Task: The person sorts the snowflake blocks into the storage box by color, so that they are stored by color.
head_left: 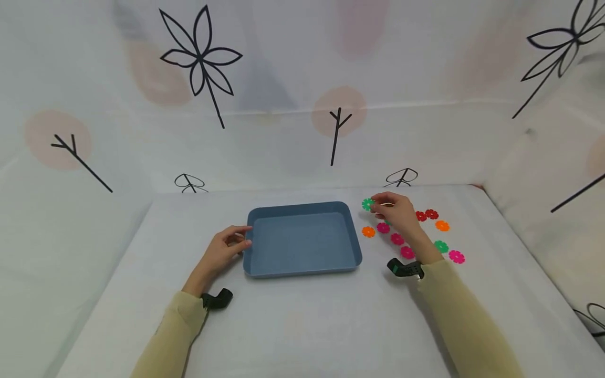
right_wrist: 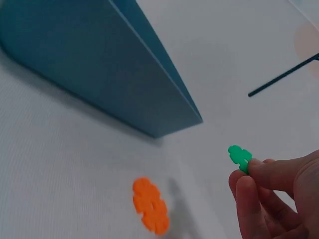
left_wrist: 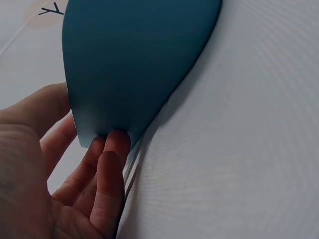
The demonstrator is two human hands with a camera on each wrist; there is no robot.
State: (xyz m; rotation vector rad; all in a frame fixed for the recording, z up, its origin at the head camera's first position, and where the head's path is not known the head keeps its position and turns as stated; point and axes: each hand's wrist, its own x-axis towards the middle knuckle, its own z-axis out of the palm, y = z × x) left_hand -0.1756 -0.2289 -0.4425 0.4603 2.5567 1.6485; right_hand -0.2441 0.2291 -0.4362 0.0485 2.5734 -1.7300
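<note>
A blue-grey rectangular tray (head_left: 302,273) lies on the white table. At its left side my left hand (head_left: 226,245) grips the rim, with curled fingers (left_wrist: 110,172) against the outer wall in the left wrist view. Beyond the tray's far right corner, my right hand (head_left: 396,211) pinches a green flower-shaped plastic disc (right_wrist: 239,158) between thumb and fingertips, raised above the table. Below it on the cloth lies an orange disc (right_wrist: 150,205) of the same notched shape, close to the tray's right wall. Part of another green disc shows beside the right hand.
Several more flower-shaped discs lie right of the tray: pink (head_left: 383,228), red (head_left: 431,214), orange (head_left: 442,226) and green (head_left: 441,247). The right forearm passes over this group. Patterned white cloth (head_left: 283,147) stands behind the table and at both sides.
</note>
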